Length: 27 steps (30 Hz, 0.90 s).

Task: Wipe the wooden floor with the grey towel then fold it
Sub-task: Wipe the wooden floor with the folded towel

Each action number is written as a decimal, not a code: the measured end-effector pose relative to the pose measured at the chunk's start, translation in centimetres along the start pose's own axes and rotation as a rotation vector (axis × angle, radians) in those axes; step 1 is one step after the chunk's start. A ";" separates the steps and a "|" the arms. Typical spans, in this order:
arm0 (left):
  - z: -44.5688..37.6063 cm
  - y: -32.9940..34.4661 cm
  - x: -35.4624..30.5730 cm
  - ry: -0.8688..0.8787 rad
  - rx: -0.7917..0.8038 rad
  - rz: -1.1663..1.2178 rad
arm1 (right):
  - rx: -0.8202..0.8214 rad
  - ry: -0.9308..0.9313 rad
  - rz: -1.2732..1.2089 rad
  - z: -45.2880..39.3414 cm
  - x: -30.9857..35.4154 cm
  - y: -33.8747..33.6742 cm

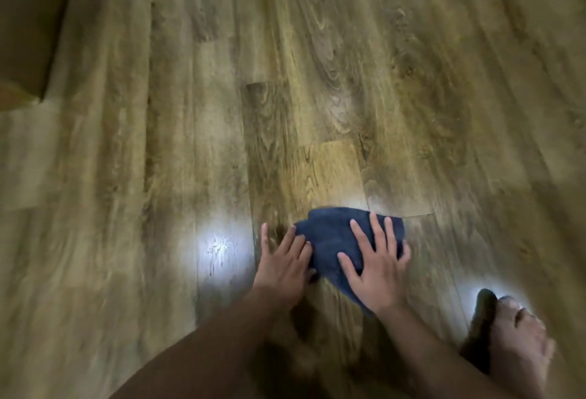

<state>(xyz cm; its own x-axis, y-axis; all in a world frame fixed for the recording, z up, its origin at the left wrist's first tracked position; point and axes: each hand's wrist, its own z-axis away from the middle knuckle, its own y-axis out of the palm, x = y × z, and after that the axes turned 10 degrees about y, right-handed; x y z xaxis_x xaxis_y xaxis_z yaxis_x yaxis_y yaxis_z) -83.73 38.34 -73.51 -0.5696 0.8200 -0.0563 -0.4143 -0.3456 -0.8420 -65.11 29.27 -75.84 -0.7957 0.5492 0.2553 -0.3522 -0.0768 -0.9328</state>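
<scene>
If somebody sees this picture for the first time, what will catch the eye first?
Probably the two hands pressing the dark grey towel flat on the wooden floor, low and right of centre: the right hand lies spread on top, the left hand at its left edge. Next, the bright glare spot left of them, and a bare foot at lower right.

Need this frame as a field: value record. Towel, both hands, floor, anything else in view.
towel: grey towel, bunched, lying on the floor
right hand: right hand flat on top of the towel, fingers spread and straight
left hand: left hand at the towel's left edge, fingers straight, partly on the floor
floor: wooden floor, plank pattern, bright glare spot left of the hands
foot: bare foot at lower right
other: brown box-like thing at upper left
fold state: not neatly folded
</scene>
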 end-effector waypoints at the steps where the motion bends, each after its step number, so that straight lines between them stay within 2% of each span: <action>1: 0.1 -0.4 0.2 0.017 -0.068 0.046 | -0.002 0.012 -0.035 0.1 0.1 0.2; 4: -1.1 -1.4 0.3 0.084 -0.353 0.229 | -0.050 0.012 -0.098 -0.7 0.1 0.8; 6: -2.4 -1.2 -0.6 0.091 -0.447 0.301 | -0.095 0.020 -0.100 -1.5 0.0 1.1; 8: -4.4 -0.7 -0.9 0.028 -0.515 0.380 | -0.137 0.037 -0.081 -2.5 0.1 1.5; 14: -9.8 -0.7 4.1 0.044 -0.647 0.275 | -0.154 -0.060 -0.043 -8.6 1.8 0.5; 27: -27.9 -11.5 20.2 -0.312 -0.737 0.100 | -0.239 -0.288 -0.042 -37.1 10.5 -4.3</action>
<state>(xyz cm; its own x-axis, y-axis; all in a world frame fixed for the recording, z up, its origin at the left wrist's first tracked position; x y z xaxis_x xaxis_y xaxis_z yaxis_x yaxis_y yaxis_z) -70.72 71.58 -79.95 -0.7961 0.5986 -0.0890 0.1615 0.0684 -0.9845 -53.67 66.26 -78.65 -0.9010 0.2891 0.3236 -0.2893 0.1554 -0.9445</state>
